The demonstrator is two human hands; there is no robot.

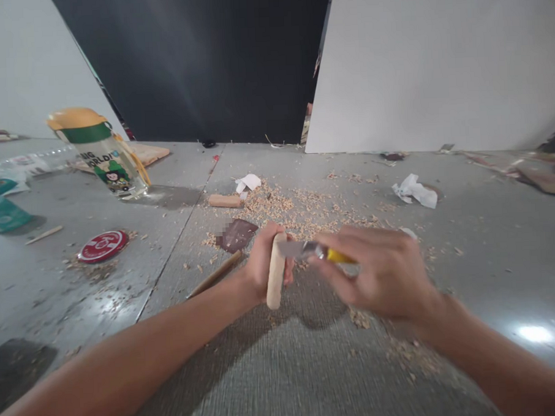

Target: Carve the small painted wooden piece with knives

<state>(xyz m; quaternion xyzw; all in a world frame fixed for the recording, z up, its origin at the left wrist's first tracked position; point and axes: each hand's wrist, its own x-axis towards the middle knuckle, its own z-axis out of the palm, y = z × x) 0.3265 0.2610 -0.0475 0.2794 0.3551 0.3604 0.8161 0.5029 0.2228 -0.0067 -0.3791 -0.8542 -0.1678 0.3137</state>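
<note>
My left hand [261,258] is wrapped round a pale wooden block [275,278] with rounded ends, whose near end points down toward me. From the right, my right hand [376,268] grips a yellow-handled utility knife [339,256]. Its flat metal blade touches or lies very close to the block's upper part; blur hides the exact contact. Wood shavings [300,210] cover the floor just beyond both hands. A dark brown sheet [236,235] lies past my left hand, and a thin wooden stick [216,275] rests beside my left forearm.
A clear bottle with a yellow and green lid [112,160] stands at the left. Near it are a red round lid [103,246], a teal object [4,214] and a wooden board [149,154]. Another wood piece [225,201] and crumpled tissue [415,191] lie farther back, before upright panels [207,64].
</note>
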